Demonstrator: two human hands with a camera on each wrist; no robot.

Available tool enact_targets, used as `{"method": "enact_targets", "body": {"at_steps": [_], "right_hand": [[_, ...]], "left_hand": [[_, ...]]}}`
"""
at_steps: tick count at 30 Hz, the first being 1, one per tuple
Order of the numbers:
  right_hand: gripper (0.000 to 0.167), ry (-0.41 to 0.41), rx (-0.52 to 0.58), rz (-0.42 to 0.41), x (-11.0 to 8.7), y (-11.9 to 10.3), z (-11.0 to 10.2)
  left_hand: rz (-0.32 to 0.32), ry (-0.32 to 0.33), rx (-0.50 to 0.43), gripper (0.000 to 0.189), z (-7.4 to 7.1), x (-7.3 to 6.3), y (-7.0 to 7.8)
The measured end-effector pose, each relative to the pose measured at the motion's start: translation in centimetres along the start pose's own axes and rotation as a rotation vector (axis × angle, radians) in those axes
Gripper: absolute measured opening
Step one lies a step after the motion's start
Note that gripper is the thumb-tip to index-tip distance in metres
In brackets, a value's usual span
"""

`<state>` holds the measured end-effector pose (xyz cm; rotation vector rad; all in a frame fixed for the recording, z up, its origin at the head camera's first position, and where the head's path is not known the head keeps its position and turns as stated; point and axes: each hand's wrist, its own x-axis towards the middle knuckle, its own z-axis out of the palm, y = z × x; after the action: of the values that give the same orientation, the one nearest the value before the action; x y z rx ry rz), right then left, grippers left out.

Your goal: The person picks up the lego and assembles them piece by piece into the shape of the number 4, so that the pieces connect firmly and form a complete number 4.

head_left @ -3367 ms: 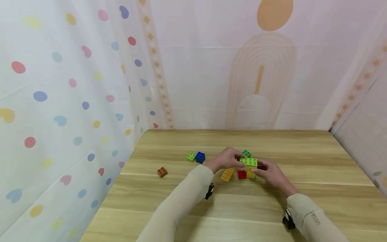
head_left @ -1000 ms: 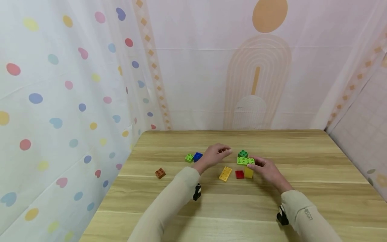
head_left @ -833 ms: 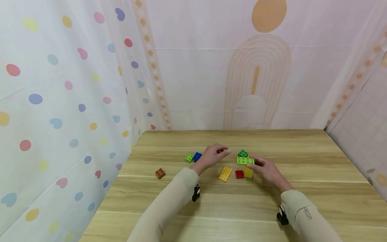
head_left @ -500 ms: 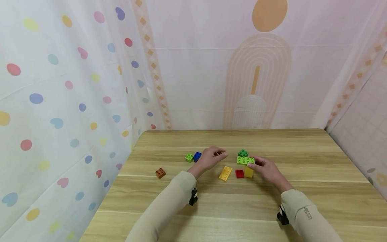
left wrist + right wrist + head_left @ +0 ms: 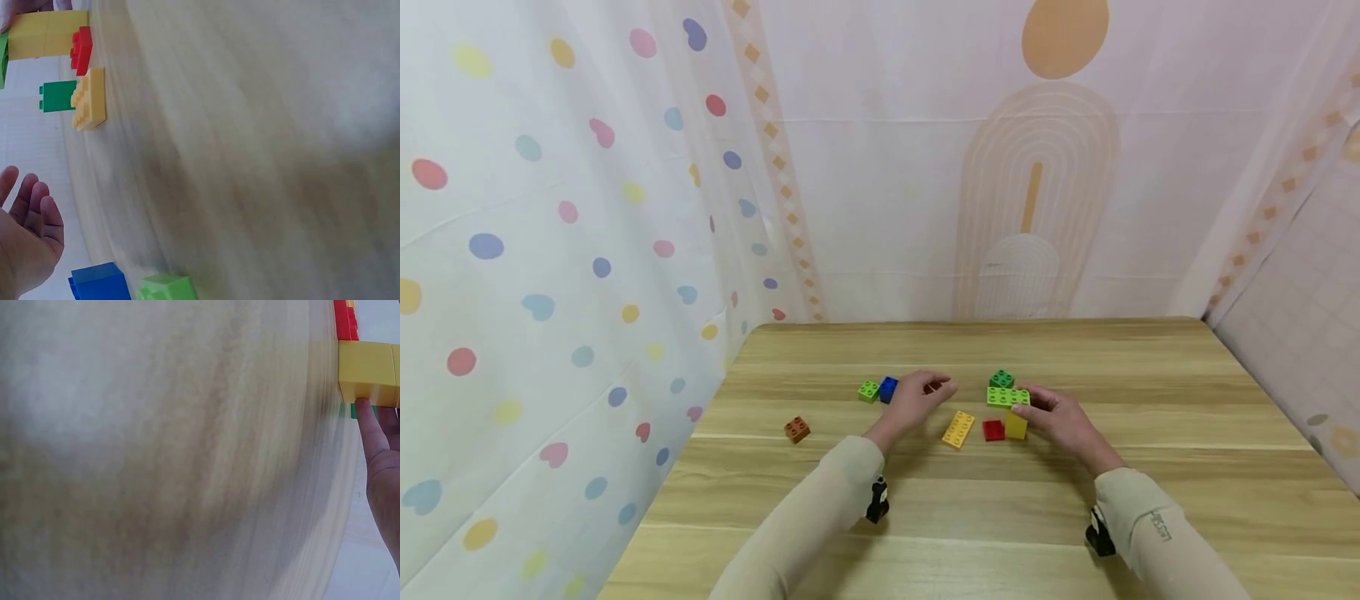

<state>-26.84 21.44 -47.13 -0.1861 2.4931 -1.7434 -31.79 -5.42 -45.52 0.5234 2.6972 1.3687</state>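
Note:
My right hand (image 5: 1063,421) holds the right side of a small toy-brick stack, thumb in front and fingers behind. A lime-green 2x4 plate (image 5: 1006,397) tops the stack, over yellow bricks (image 5: 1017,427). In the right wrist view a fingertip presses the yellow brick (image 5: 369,362). My left hand (image 5: 912,404) hovers over the table with nothing in it, fingers loosely bent; the left wrist view shows that hand (image 5: 31,244) apart from every brick. Left of the stack lie a flat red brick (image 5: 993,430) and a yellow-orange 2x4 brick (image 5: 958,429); behind it is a dark green brick (image 5: 1002,378).
Beyond the left wrist, a blue brick (image 5: 888,389) and a small lime brick (image 5: 868,391) sit side by side. An orange-brown brick (image 5: 797,429) lies farther left. The wooden table (image 5: 970,517) meets a patterned curtain (image 5: 887,208) at its back edge.
Earlier both hands were at the lime-green plate on the stack; since then my left hand has let go and drifted left and slightly down. My right hand keeps its hold.

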Motion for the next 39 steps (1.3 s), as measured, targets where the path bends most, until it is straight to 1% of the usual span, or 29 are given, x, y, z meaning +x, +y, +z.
{"method": "enact_targets", "body": {"at_steps": [5,9,13,14,15,18,24,28,32,39], "right_hand": [[0.059,-0.005,0.019,-0.01,0.0,0.1,0.0],[0.058,-0.003,0.018,-0.008,0.1,0.1,0.0],[0.058,-0.003,0.017,-0.008,0.1,0.3,0.0],[0.057,-0.006,0.018,-0.007,-0.1,-0.2,0.0],[0.057,-0.008,0.019,-0.009,-0.1,-0.2,0.0],[0.054,-0.01,0.019,-0.004,0.0,-0.2,0.0],[0.054,-0.01,0.043,0.012,0.2,0.2,0.0],[0.057,0.001,0.036,0.009,0.2,0.1,0.0],[0.057,0.008,0.052,0.004,0.2,0.2,0.0],[0.057,0.005,0.043,0.009,0.1,0.5,0.0]], "left_hand": [[-0.026,0.003,-0.056,0.042,0.6,-0.5,-0.4],[-0.058,0.001,-0.057,0.042,1.1,-1.1,-0.7],[-0.07,0.007,-0.065,0.043,1.7,-1.9,-0.8],[-0.076,0.011,-0.068,0.043,1.9,-2.1,-0.8],[-0.08,0.015,-0.071,0.044,2.1,-2.2,-0.9],[-0.112,0.021,-0.081,0.046,2.7,-2.8,-0.9],[-0.198,0.046,-0.069,0.06,4.2,-3.6,-0.7],[-0.227,0.067,-0.044,0.065,5.1,-3.7,-0.4],[-0.227,0.095,-0.005,0.063,5.7,-3.9,-0.5],[-0.229,0.126,0.003,0.061,6.4,-4.2,-0.8]]}}
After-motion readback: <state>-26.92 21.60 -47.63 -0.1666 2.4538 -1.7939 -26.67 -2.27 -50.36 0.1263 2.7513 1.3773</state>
